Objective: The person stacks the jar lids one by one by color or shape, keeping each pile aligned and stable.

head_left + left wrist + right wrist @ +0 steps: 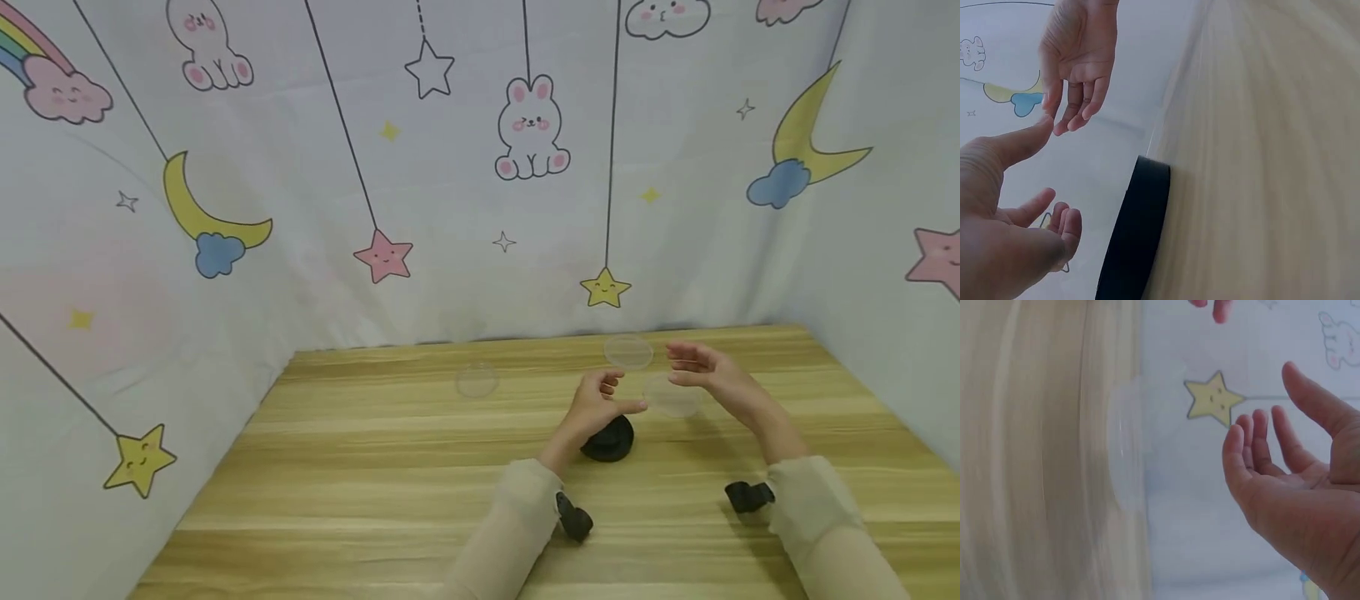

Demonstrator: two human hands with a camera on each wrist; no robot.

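Note:
My left hand (596,407) hovers above a black round object (609,442), its fingers loosely bent and nothing between them. In the left wrist view the black object (1138,231) shows a smooth, thick side and stands apart from the fingers. To the right, my right hand (720,379) is raised over the table with relaxed, slightly curved fingers and holds nothing. The palms roughly face each other across a gap. Below and between the hands lies a clear round disc (672,400); another clear disc (628,352) lies behind it, near the table's back edge.
A third clear round piece (477,381) lies on the wooden table (360,483), left of the hands. White cloth walls (465,192) printed with stars, moons and rabbits enclose the back and both sides. A black band piece (574,518) hangs at the left sleeve, another (748,497) at the right.

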